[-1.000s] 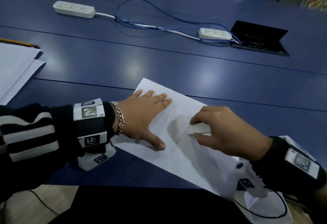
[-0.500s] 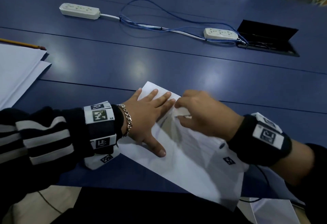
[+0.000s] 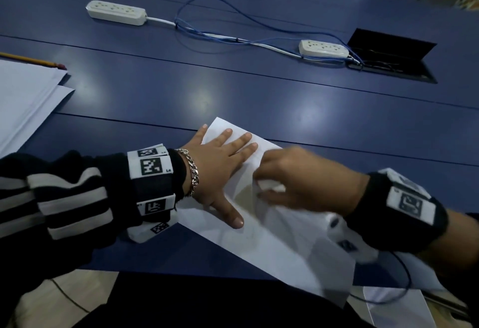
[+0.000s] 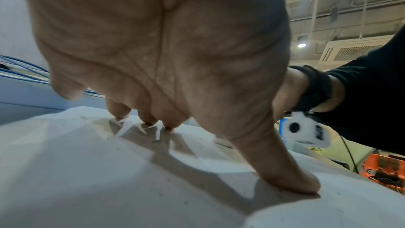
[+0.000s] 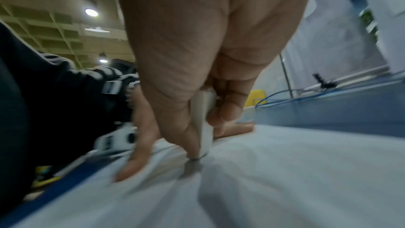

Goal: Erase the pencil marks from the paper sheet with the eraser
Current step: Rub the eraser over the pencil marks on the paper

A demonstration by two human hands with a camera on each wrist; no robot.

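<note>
**Eraser on the sheet, paper pinned flat**

The paper sheet lies near the front edge of the tabletop, one corner pointing away from the person. The left hand lies flat on its far corner, fingers straight and spread, thumb pressing down. The right hand pinches the white eraser between thumb and fingertips, its lower end touching the sheet.

The sheet looks thin and limp — likely to buckle or tear under hard rubbing, so holding it down close to the rubbed spot seems wise. The eraser looks small, light and slightly yielding — best pinched low, near its working end.

No container holds anything here; the open hatch at the far right edge shows only cables.
</note>
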